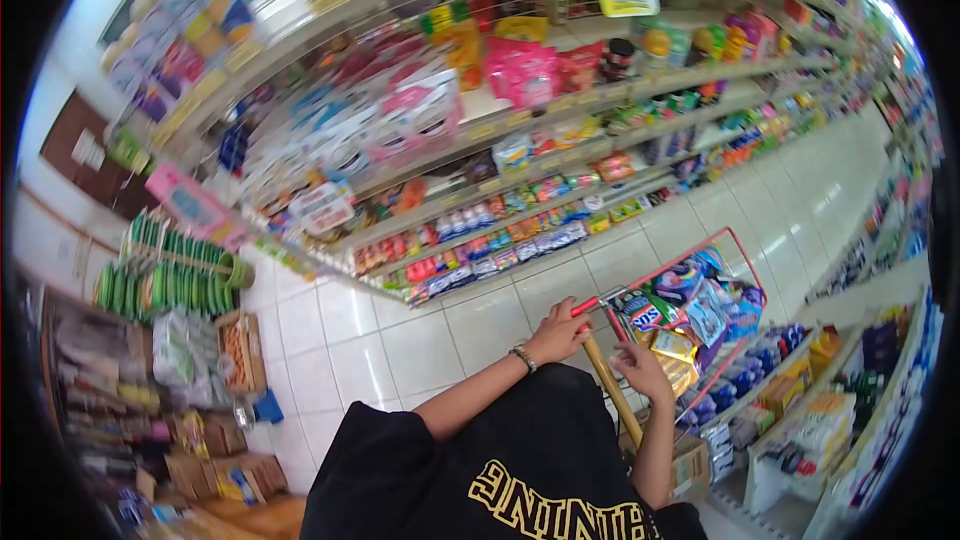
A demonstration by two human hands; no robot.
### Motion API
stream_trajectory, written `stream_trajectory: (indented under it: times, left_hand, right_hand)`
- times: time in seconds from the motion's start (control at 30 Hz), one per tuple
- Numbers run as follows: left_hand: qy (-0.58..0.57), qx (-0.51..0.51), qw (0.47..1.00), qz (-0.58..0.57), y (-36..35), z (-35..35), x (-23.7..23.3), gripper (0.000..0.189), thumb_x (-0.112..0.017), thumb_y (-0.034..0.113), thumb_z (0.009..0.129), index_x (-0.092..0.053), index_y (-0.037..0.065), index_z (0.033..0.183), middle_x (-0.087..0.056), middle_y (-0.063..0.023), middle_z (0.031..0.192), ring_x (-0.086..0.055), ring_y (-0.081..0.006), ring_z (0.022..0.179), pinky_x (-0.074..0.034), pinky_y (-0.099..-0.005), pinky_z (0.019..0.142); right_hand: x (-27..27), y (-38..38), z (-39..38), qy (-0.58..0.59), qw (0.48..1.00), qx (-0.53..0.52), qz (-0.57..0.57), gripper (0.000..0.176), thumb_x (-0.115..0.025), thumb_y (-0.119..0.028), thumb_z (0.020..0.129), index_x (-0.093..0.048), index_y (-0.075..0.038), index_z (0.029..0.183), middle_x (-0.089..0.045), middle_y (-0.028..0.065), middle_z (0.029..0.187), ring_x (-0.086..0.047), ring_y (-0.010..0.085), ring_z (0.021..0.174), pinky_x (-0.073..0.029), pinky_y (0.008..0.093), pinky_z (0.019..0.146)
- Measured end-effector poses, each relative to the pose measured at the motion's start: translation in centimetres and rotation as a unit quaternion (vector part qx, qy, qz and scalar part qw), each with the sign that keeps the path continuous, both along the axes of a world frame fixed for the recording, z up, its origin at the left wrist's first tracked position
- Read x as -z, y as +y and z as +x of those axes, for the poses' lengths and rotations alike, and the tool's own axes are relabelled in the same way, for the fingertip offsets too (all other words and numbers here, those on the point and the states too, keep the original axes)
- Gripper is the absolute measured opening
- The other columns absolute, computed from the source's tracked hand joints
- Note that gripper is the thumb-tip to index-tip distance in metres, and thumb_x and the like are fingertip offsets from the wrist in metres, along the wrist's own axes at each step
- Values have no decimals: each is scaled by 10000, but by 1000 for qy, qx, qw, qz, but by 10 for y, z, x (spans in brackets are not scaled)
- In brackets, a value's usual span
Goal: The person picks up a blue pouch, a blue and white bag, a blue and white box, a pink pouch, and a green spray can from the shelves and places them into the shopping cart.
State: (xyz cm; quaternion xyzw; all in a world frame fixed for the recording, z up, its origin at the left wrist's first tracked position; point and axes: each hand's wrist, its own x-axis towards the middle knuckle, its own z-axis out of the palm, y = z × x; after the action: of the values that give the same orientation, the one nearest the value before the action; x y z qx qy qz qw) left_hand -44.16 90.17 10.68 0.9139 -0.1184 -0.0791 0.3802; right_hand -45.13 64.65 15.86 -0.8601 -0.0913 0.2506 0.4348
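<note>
A shopping cart [745, 250] with a red-rimmed wire basket stands just ahead of my body. My left hand [560, 332] is closed around the corner of its handle, where a red side bar [598, 302] meets a yellowish bar [608, 380]. Over the basket's near edge is my right hand [643, 372], fingers partly spread and loosely bent, with nothing seen in it. Several colourful packets lie heaped in the basket, among them a green and blue packet [650, 314], a light blue packet [708, 312] and a golden packet [674, 345].
Long store shelves [490, 125] full of packaged goods run along the far side. More shelving [790, 390] stands close on the right. White tiled floor [390, 350] lies between. Green bundles [175, 275], a crate of eggs [238, 355] and cardboard boxes [225, 475] are at left.
</note>
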Motion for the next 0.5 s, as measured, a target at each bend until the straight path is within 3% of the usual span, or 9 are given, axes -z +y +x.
stream_trajectory:
  times: [0.07, 0.13, 0.2, 0.23, 0.37, 0.47, 0.5]
  left_hand:
    - [0, -27, 1000, -2, -3, -6, 2, 286, -634, 296, 959, -630, 189, 1224, -347, -258, 1518, -390, -467, 1381, -441, -563, 1069]
    - [6, -29, 1000, 5, -5, -8, -6, 293, -635, 305, 955, -628, 191, 1225, -348, -258, 1518, -386, -466, 1385, -447, -562, 1063]
    - [5, -43, 999, 7, -7, -14, -6, 303, -628, 317, 956, -624, 194, 1232, -350, -258, 1515, -386, -469, 1385, -453, -560, 1058]
    - [3, -55, 998, 5, -9, -16, -6, 307, -617, 317, 961, -619, 195, 1243, -353, -261, 1510, -390, -470, 1382, -457, -558, 1054]
    - [1, -74, 997, 2, -14, -18, -2, 323, -573, 307, 981, -606, 200, 1284, -351, -278, 1496, -397, -481, 1368, -460, -557, 1050]
    - [13, -68, 998, -13, -11, -20, -6, 355, -594, 292, 973, -597, 195, 1315, -344, -279, 1498, -395, -485, 1363, -455, -553, 1059]
    - [2, -55, 998, -18, -9, -23, -9, 369, -616, 283, 965, -594, 186, 1320, -344, -279, 1499, -388, -486, 1371, -440, -550, 1076]
  right_hand:
    - [18, 8, -13, 48, 998, -34, -1, 521, -749, -335, 913, -603, -6, 1290, -702, 108, 943, -698, 207, 870, -551, 359, 732]
    - [25, 22, -22, 25, 997, -64, -38, 548, -747, -354, 907, -578, 6, 1284, -698, 136, 916, -710, 253, 837, -556, 397, 722]
    - [39, 34, -36, -4, 998, -14, -65, 464, -739, -301, 913, -569, 24, 1196, -685, 148, 853, -712, 249, 728, -566, 389, 646]
    - [43, 38, -40, 28, 999, 31, -14, 340, -740, -234, 908, -578, 22, 1064, -665, 124, 754, -676, 219, 571, -528, 361, 503]
    - [36, 44, -37, 96, 989, 102, 52, 249, -756, -184, 887, -606, 14, 888, -618, 64, 626, -594, 171, 425, -436, 332, 375]
    - [44, 45, -30, 130, 987, 95, 17, 280, -765, -217, 879, -613, 11, 824, -625, 77, 623, -595, 161, 428, -459, 341, 395]
    - [39, 48, -30, 73, 993, 71, -58, 349, -786, -297, 846, -653, 25, 822, -670, 151, 656, -664, 259, 501, -526, 406, 495]
